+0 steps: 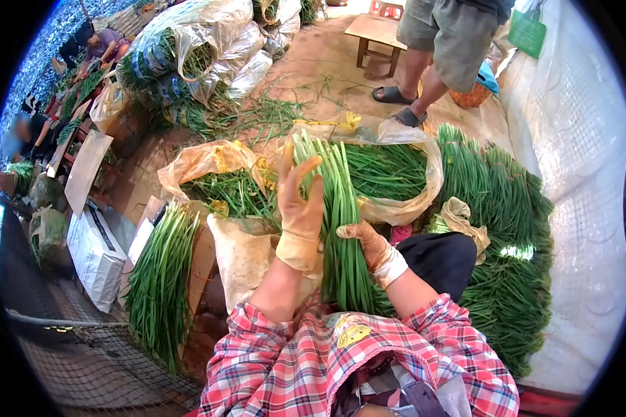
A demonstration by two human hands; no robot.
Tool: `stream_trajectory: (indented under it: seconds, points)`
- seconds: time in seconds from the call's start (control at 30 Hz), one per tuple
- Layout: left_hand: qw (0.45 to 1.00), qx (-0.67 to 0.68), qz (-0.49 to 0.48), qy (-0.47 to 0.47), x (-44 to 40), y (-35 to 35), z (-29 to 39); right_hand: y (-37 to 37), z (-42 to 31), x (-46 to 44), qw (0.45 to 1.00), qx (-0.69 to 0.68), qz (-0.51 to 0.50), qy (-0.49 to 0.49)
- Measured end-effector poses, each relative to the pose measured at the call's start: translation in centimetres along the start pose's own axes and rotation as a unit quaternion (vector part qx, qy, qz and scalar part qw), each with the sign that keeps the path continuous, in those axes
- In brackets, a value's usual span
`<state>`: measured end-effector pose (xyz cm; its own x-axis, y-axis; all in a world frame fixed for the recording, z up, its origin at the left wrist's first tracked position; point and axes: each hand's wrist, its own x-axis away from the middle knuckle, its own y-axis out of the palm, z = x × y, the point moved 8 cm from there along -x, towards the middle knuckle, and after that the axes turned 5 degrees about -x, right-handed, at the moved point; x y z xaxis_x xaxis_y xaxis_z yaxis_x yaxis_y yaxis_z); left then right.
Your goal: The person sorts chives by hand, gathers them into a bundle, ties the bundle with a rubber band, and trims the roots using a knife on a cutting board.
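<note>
Apparent step — steadying a chive bunch [346, 260].
Left hand [300, 214] spread open beside it; right hand [373, 249] curled around it — any next move calls for an even hold.

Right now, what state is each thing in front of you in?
Left hand: open, fingers spread
Right hand: gripping the held greens
Held greens: bunched together
Left bag: open, greens inside
Right bag: open, greens inside
Pile at right: stacked
Small table: standing upright
</note>
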<state>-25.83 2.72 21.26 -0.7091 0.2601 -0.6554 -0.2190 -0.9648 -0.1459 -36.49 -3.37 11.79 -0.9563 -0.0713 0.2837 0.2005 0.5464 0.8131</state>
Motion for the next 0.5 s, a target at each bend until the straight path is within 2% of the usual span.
stream_trajectory:
  seconds: [0.07, 0.13, 0.2, 0.3, 0.33, 0.4, 0.43, 0.5]
  points:
    - [0.999, -0.025, -0.003, -0.022, 0.2, -0.2, -0.5, 0.3, 0.1, -0.1, 1.000, 0.009, 0.006, -0.010]
    - [0.992, -0.045, -0.001, -0.114, 1.4, -0.4, -4.6, 0.5, -0.1, -0.2, 0.999, 0.022, 0.009, -0.023]
    - [0.991, -0.025, 0.014, -0.129, 1.1, -0.8, -4.3, 0.7, -0.3, 0.0, 0.999, 0.014, 0.006, -0.033]
    - [0.948, 0.103, 0.040, -0.298, 2.4, -0.9, -6.7, 0.9, -0.4, 0.4, 1.000, -0.002, 0.004, -0.020]
    - [0.948, 0.103, 0.040, -0.298, 2.5, -1.0, -7.0, 1.0, -0.4, 0.5, 1.000, -0.003, 0.005, -0.013]
    - [0.975, 0.028, 0.003, -0.218, 1.7, -0.9, -6.3, 1.3, -0.5, 0.4, 1.000, -0.002, 0.004, -0.023]
    - [0.976, 0.029, 0.005, -0.216, 1.7, -0.9, -6.3, 1.3, -0.6, 0.3, 1.000, 0.008, 0.006, -0.027]
    - [0.951, 0.070, -0.001, -0.302, 1.9, -0.9, -6.8, 0.9, -0.4, 0.0, 0.999, 0.027, 0.008, -0.020]
